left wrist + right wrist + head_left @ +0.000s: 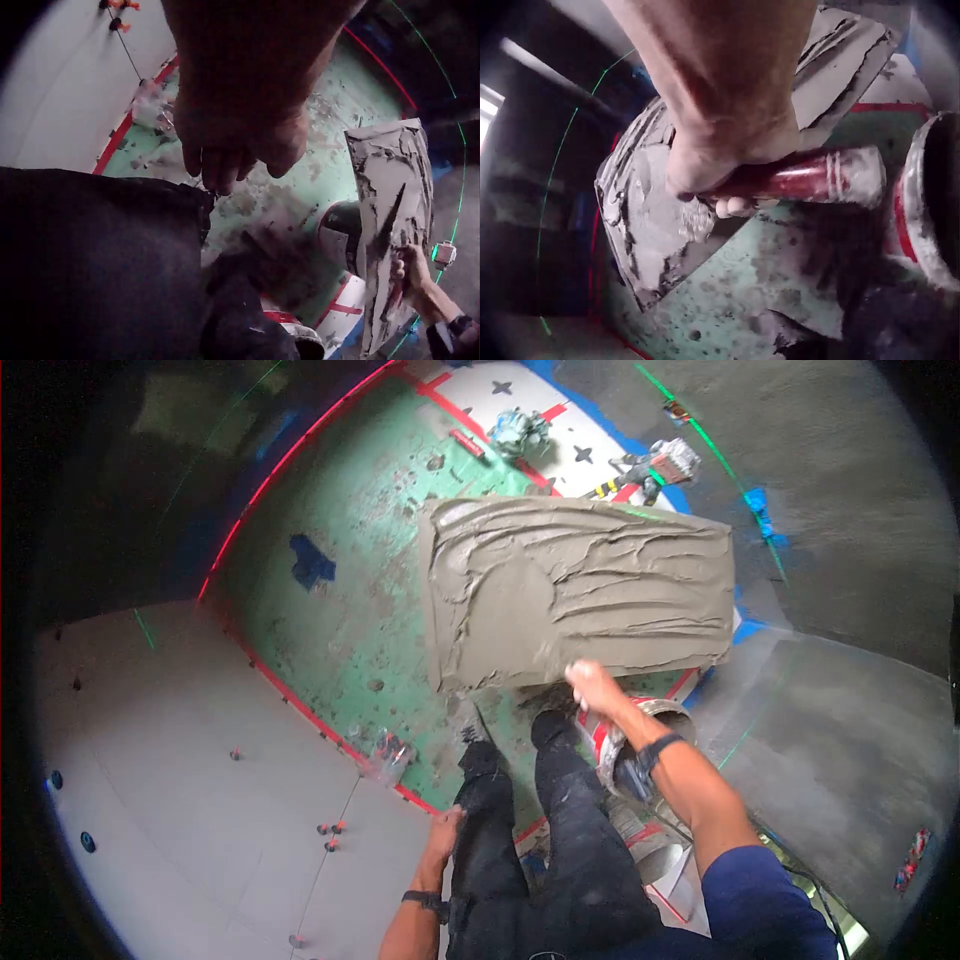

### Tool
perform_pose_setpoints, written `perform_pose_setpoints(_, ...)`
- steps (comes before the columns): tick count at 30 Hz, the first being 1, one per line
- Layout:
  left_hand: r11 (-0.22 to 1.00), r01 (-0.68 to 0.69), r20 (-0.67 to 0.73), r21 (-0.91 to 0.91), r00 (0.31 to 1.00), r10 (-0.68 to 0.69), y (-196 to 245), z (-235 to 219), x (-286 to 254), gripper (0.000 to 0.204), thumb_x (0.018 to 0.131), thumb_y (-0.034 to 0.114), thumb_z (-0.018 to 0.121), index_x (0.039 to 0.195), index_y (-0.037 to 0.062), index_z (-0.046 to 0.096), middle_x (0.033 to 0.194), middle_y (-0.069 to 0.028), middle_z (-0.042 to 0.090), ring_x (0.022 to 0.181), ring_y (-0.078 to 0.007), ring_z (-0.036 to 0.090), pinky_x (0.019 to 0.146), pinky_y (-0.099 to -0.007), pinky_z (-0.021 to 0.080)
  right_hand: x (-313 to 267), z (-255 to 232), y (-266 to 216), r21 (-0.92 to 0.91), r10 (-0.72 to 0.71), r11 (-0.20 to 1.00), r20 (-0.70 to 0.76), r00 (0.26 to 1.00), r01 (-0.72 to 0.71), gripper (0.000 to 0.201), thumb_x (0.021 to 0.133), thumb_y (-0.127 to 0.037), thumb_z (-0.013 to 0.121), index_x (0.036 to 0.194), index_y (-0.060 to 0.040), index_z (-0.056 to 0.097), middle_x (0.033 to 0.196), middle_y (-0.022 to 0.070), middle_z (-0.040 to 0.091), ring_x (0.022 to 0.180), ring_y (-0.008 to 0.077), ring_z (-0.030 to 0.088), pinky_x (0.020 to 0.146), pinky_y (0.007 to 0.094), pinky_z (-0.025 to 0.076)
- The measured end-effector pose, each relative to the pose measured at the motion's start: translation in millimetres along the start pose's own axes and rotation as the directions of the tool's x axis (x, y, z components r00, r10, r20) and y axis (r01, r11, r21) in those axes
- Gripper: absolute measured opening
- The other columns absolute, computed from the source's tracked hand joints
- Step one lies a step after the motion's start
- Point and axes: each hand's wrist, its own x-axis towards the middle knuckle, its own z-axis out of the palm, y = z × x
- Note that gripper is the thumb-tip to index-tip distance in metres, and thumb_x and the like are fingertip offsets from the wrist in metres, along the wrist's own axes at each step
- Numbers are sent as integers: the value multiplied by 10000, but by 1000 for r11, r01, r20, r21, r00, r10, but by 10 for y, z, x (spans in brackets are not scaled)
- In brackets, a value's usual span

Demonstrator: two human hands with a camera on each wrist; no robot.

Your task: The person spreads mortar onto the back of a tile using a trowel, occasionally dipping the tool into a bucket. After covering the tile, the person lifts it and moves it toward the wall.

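Note:
A rectangular slab is covered in wet grey mortar, with thick ridges and a smoother patch at its left. At its near edge my right hand grips a tool; the right wrist view shows the hand curled round a red handle with a mortar-caked end. I cannot make out the tool's blade against the mortar. My left hand is beside my left knee, away from the slab. In the left wrist view that hand hangs with loose fingers, holding nothing.
Mortar-smeared bucket stands right of my legs. Beyond the slab are a crumpled bundle and a boxy device. A clear bag lies near the red-taped floor edge, a dark blue scrap on the green floor.

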Motion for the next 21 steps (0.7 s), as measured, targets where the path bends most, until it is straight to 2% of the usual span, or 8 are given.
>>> perform_pose_setpoints(1, 999, -38, -5, -37, 999, 38, -123, -12, 59, 403, 951, 283, 496, 1103, -60, 641, 981, -92, 691, 949, -177, 618, 880, -298, 450, -126, -108, 92, -151, -1, 988, 132, 991, 21, 342, 892, -319, 513, 778, -1, 571, 756, 224, 628, 699, 419, 591, 667, 492, 475)
perform_pose_setpoints(2, 998, -51, 21, -30, 998, 51, -18, -48, 17, 403, 951, 283, 496, 1103, -60, 641, 981, -92, 691, 949, -177, 618, 880, -298, 450, -177, -185, 205, -546, -418, 750, 44, 907, 373, 311, 873, -322, 535, 799, -25, 588, 755, 230, 643, 722, 432, 621, 665, 500, 494)
perform_pose_setpoints(4, 994, -109, 25, 6, 994, 109, 184, -79, 11, 480, 965, 413, 478, 1079, -15, 664, 1025, -73, 690, 897, -142, 600, 818, -291, 455, -341, -644, 254, -792, -374, 575, -30, 927, 206, 302, 863, -320, 537, 846, -23, 590, 802, 256, 640, 819, 450, 620, 692, 505, 498)
perform_pose_setpoints(8, 995, -85, -26, -44, 996, 83, 110, -121, 244, 483, 958, 427, 500, 1096, -9, 654, 1027, -86, 687, 866, -138, 588, 796, -292, 450, -329, -1116, 839, -604, -224, 776, -533, 816, -181, 282, 861, -294, 546, 848, -15, 577, 758, 240, 630, 762, 432, 618, 654, 491, 485)
perform_pose_setpoints(10, 997, -61, -2, -57, 998, 61, 282, -108, 289, 488, 955, 434, 509, 1110, -9, 646, 1030, -89, 684, 872, -137, 586, 797, -292, 449, -259, -1100, 1688, 26, -32, 998, -468, 883, 50, 237, 857, -256, 555, 865, -19, 557, 674, 213, 593, 654, 412, 584, 603, 476, 467)
perform_pose_setpoints(12, 999, 33, 20, 38, 999, -34, 366, -126, 326, 499, 958, 370, 491, 1140, -81, 604, 1093, -159, 663, 1036, -224, 614, 938, -330, 433, -790, -1175, 1465, 311, 164, 944, -141, 976, -114, 201, 865, -221, 546, 844, -20, 545, 640, 183, 553, 602, 387, 536, 570, 454, 448)
perform_pose_setpoints(14, 991, 13, -8, 134, 1000, -12, 779, 10, 268, 523, 953, 397, 499, 1140, -79, 604, 1080, -160, 669, 1032, -237, 617, 933, -336, 434, -1014, -1401, 1564, -403, -136, 915, -365, 921, -25, 282, 877, -323, 517, 862, -46, 573, 844, 222, 644, 822, 439, 607, 676, 516, 468)
perform_pose_setpoints(21, 799, -370, 104, 474, 924, 367, 2804, 1001, 672, 439, 917, 334, 535, 1100, -56, 622, 994, -142, 693, 957, -234, 634, 848, -339, 466, -940, -2455, 1074, -464, -225, 881, -580, 783, -90, 322, 888, -339, 538, 943, -22, 557, 841, 242, 648, 792, 450, 617, 699, 544, 475)
